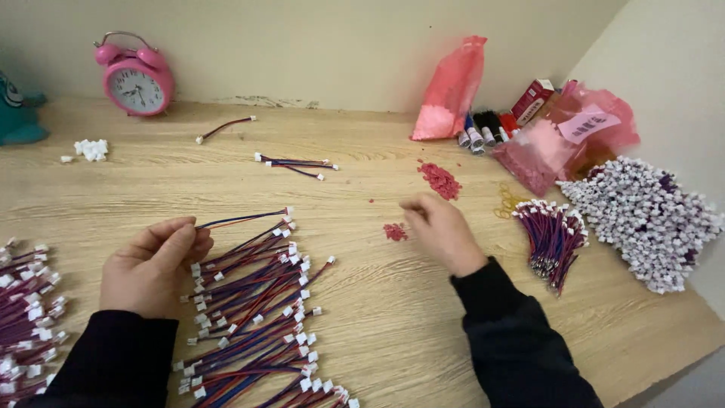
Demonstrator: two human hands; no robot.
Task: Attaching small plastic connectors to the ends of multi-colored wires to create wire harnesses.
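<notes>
The worktop [393, 317] is pale wood, with wire work spread across it. Far right lies a big heap [642, 219] of white-capped wires, reaching close to the right edge; a knock from the right sleeve could, I judge, send part of it over. Near left, between the arms, a loose spread of leads [257, 317] in red, blue and purple fans toward the near edge, with another pile [26, 317] at the left edge. The loose leads cross one another, so lifting 1 may drag its neighbours and tangle them.

Far right stand pink bags [453, 91], one upright against the wall, others slumped beside small spools; the upright one could tip and spill. A tied bundle [555, 238] lies right of the right hand. A pink clock [137, 79] stands far left.

The left hand [155, 264] is closed in a pinch on 1 wire [242, 220], held at its left end, the connector end pointing right, just above the leads. A light pinch may let it slip back among them.

The right hand [442, 230] rests palm down, fingers curled toward red bits [395, 231] just to its left; whether it grips any I cannot tell. More red bits [440, 180] lie just beyond. These are tiny and loose, so a sweep of the hand could scatter them
</notes>
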